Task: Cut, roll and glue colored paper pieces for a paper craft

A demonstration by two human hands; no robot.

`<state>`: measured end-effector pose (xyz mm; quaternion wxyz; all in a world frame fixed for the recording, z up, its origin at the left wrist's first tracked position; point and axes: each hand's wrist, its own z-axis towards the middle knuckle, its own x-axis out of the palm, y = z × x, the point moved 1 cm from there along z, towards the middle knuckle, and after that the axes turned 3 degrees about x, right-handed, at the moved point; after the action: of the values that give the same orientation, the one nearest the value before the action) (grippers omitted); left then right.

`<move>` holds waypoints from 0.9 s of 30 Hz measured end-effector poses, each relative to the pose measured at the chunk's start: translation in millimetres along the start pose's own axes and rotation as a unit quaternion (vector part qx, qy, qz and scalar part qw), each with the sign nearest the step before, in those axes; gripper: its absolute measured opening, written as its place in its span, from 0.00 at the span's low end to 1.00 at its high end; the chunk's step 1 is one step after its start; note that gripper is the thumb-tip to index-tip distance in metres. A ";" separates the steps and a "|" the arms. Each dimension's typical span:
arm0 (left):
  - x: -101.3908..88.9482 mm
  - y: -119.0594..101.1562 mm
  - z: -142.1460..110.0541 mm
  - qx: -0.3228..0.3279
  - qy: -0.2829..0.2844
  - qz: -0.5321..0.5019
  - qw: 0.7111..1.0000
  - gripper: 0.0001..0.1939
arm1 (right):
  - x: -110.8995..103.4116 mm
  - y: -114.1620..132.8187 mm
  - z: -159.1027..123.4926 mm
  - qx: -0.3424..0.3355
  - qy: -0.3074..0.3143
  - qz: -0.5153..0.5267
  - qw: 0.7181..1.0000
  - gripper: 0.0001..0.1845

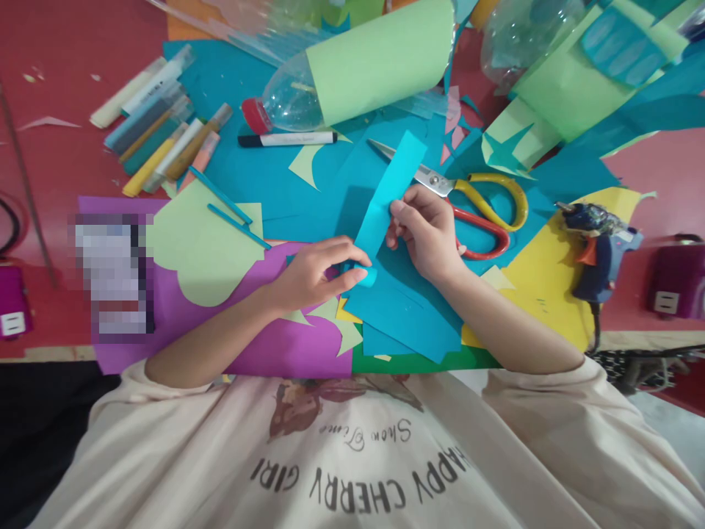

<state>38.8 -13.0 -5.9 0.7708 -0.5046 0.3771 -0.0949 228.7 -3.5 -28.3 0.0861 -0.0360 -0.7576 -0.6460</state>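
Between my two hands is a blue paper strip, its lower end curled into a small roll. My left hand pinches that rolled end between thumb and fingers. Farther up, the thumb and fingers of my right hand close on the strip's right edge. Just beyond my right hand lie scissors with one yellow and one red handle, partly covered by the strip and the hand. Blue paper sheets are spread beneath both hands.
A clear bottle wrapped in light green paper lies at the back, beside a black-and-white marker. Several markers are at the left. A glue gun rests at the right near yellow paper. Green cutouts lie on purple paper.
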 end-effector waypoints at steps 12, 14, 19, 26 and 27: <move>6.8 2.2 -5.9 0.098 0.021 0.039 0.994 0.15 | -1.6 -1.3 1.6 -0.015 -0.015 -0.003 1.000 0.22; 5.7 4.0 -6.4 0.079 -0.003 0.031 0.996 0.21 | 0.4 0.9 -0.3 -0.021 0.007 -0.006 1.000 0.21; 4.1 8.2 -4.4 0.038 -0.061 0.002 0.997 0.18 | 7.5 8.2 -7.0 -0.041 0.093 -0.078 0.992 0.22; 5.9 8.8 -3.7 0.020 -0.110 0.022 0.994 0.14 | 5.3 2.2 -8.9 -0.088 0.065 -0.116 0.987 0.21; 5.6 8.5 -3.8 0.014 -0.112 0.019 0.993 0.14 | 4.2 1.4 -8.9 -0.097 0.050 -0.115 0.987 0.20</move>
<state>38.1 -14.6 -16.6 0.8167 -0.4941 0.2968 -0.0286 225.6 -12.3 -24.9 0.0456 0.0757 -0.6849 -0.7232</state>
